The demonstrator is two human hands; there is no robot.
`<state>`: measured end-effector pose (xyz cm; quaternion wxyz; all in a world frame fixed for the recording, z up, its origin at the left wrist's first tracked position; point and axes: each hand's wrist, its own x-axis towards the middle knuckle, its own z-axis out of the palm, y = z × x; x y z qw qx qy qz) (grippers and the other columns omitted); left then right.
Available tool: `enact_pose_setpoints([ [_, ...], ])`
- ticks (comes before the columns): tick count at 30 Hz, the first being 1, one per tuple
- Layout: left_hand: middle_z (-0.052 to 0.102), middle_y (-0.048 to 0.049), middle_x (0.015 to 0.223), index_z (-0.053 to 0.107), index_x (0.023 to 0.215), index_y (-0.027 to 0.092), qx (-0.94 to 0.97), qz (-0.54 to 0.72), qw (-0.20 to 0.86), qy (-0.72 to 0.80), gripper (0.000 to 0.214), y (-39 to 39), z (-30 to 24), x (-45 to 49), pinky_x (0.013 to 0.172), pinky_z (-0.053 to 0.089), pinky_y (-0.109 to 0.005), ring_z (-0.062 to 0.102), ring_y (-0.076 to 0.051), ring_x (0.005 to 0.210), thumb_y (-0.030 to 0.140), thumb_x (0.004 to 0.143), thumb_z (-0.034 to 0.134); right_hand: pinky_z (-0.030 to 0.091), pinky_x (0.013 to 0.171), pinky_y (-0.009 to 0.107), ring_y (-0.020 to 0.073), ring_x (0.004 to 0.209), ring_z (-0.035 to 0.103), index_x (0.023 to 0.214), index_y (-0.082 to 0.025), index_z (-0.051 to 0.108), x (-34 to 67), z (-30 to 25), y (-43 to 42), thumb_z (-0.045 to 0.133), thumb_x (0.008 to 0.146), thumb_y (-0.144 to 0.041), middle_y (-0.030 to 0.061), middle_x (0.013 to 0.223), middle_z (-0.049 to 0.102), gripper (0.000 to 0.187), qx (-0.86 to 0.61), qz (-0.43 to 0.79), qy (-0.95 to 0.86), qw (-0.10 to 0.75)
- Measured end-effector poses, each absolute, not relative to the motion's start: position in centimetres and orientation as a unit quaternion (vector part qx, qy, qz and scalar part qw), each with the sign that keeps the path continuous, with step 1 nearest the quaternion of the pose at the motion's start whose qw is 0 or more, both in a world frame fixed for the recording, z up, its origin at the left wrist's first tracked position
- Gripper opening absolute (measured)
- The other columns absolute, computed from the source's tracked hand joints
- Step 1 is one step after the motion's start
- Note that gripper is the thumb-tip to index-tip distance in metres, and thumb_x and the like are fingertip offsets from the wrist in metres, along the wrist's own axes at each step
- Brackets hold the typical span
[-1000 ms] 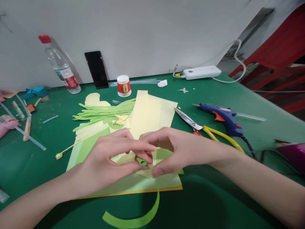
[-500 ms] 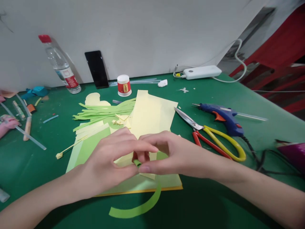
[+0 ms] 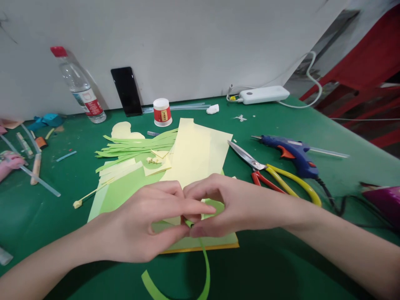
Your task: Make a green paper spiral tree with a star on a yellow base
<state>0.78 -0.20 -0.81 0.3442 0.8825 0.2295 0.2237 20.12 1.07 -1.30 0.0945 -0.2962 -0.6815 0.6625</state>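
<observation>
My left hand (image 3: 146, 227) and my right hand (image 3: 228, 206) meet fingertip to fingertip over a stack of light green paper sheets (image 3: 125, 189). Both pinch the rolled end of a green paper strip (image 3: 204, 271), whose free tail curls down onto the green table (image 3: 281, 266). The roll itself is almost hidden between my fingers. Pale yellow paper sheets (image 3: 196, 152) lie just beyond my hands, and a pile of cut green strips (image 3: 134, 148) lies behind those.
Scissors with yellow and red handles (image 3: 275, 173) and a blue glue gun (image 3: 290, 152) lie to the right. A water bottle (image 3: 79, 87), black phone (image 3: 126, 91), small red-labelled jar (image 3: 162, 111) and white power strip (image 3: 264, 95) stand along the back wall. Glue sticks (image 3: 31, 166) lie left.
My hands have shifted slightly toward me while turning the strip. The roll is now hidden between my fingers and the free tail has swung to hang more steeply downward.
</observation>
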Motion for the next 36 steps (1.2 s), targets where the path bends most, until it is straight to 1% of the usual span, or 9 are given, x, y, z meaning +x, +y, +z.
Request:
enact_pose_setpoints([
  [3, 0.067, 0.0008, 0.074, 0.062, 0.101, 0.015, 0.872, 0.281, 0.325, 0.233, 0.032, -0.02, -0.8, 0.86, 0.059, 0.045, -0.017, 0.052, -0.009, 0.068, -0.001, 0.074, 0.058, 0.036, 0.06, 0.018, 0.0071, 0.068, 0.045, 0.073, -0.015, 0.056, 20.1, -0.97, 1.2, 0.065, 0.072, -0.028, -0.0029, 0.073, 0.051, 0.015, -0.283, 0.662, -0.684, 0.12],
  [6, 0.07, 0.0032, 0.078, 0.061, 0.101, 0.017, 0.868, 0.303, 0.311, 0.24, 0.032, 0.17, -0.76, 0.84, 0.065, 0.046, -0.018, 0.053, -0.008, 0.07, 0.0, 0.074, 0.062, 0.038, 0.066, 0.019, 0.0078, 0.073, 0.047, 0.075, -0.016, 0.056, 20.1, -0.78, 1.32, 0.067, 0.071, -0.027, -0.0032, 0.076, 0.051, 0.016, -0.281, 0.644, -0.699, 0.132],
  [10, 0.066, 0.0033, 0.073, 0.061, 0.098, 0.017, 0.873, 0.303, 0.294, 0.246, 0.029, 0.24, -0.77, 0.84, 0.066, 0.045, -0.021, 0.053, -0.009, 0.07, 0.002, 0.074, 0.062, 0.04, 0.069, 0.02, 0.0089, 0.073, 0.049, 0.075, -0.017, 0.057, 19.9, -1.01, 1.16, 0.067, 0.071, -0.028, -0.0021, 0.079, 0.055, 0.015, -0.282, 0.658, -0.68, 0.16],
  [14, 0.063, 0.0018, 0.069, 0.063, 0.092, 0.013, 0.878, 0.305, 0.282, 0.237, 0.022, 0.28, -0.88, 1.12, 0.065, 0.044, -0.02, 0.053, -0.009, 0.068, 0.003, 0.073, 0.063, 0.042, 0.068, 0.021, 0.0095, 0.072, 0.05, 0.074, -0.016, 0.058, 19.43, -1.25, 0.75, 0.067, 0.071, -0.024, -0.0011, 0.078, 0.057, 0.012, -0.288, 0.665, -0.661, 0.195],
  [18, 0.064, 0.0003, 0.072, 0.063, 0.095, 0.012, 0.883, 0.29, 0.288, 0.23, 0.022, 0.32, -1.05, 1.13, 0.062, 0.043, -0.019, 0.051, -0.009, 0.067, 0.003, 0.074, 0.062, 0.039, 0.063, 0.02, 0.0088, 0.069, 0.049, 0.071, -0.015, 0.057, 19.28, -1.21, 0.66, 0.062, 0.073, -0.023, -0.0019, 0.073, 0.056, 0.011, -0.314, 0.658, -0.66, 0.182],
  [24, 0.063, 0.0004, 0.075, 0.063, 0.102, 0.015, 0.88, 0.245, 0.325, 0.246, 0.027, 0.07, -0.92, 0.7, 0.058, 0.043, -0.018, 0.05, -0.009, 0.069, 0.008, 0.077, 0.062, 0.035, 0.061, 0.021, 0.0083, 0.067, 0.046, 0.071, -0.016, 0.057, 19.81, -1.41, 1.08, 0.061, 0.072, -0.023, -0.0034, 0.069, 0.052, 0.008, -0.323, 0.665, -0.66, 0.134],
  [28, 0.06, 0.0, 0.074, 0.062, 0.105, 0.017, 0.886, 0.208, 0.33, 0.251, 0.028, 0.02, -0.65, 0.68, 0.059, 0.043, -0.019, 0.05, -0.01, 0.069, 0.007, 0.08, 0.058, 0.032, 0.058, 0.021, 0.0071, 0.063, 0.043, 0.069, -0.016, 0.055, 19.9, -1.57, 1.22, 0.063, 0.072, -0.025, -0.0046, 0.066, 0.048, 0.012, -0.322, 0.669, -0.659, 0.119],
  [32, 0.064, -0.0005, 0.074, 0.064, 0.099, 0.014, 0.881, 0.261, 0.322, 0.229, 0.025, 0.11, -0.78, 0.69, 0.058, 0.043, -0.017, 0.05, -0.009, 0.068, 0.004, 0.076, 0.061, 0.032, 0.056, 0.019, 0.0064, 0.063, 0.043, 0.072, -0.016, 0.055, 19.98, -1.27, 1.26, 0.062, 0.073, -0.024, -0.0046, 0.069, 0.049, 0.011, -0.306, 0.684, -0.653, 0.111],
  [36, 0.068, 0.0011, 0.076, 0.062, 0.097, 0.015, 0.869, 0.311, 0.311, 0.227, 0.027, 0.23, -0.82, 0.75, 0.065, 0.043, -0.02, 0.051, -0.009, 0.07, 0.003, 0.073, 0.064, 0.036, 0.065, 0.017, 0.0071, 0.074, 0.047, 0.078, -0.017, 0.056, 20.2, -0.64, 1.16, 0.064, 0.072, -0.021, -0.004, 0.079, 0.052, 0.011, -0.296, 0.652, -0.686, 0.128],
])
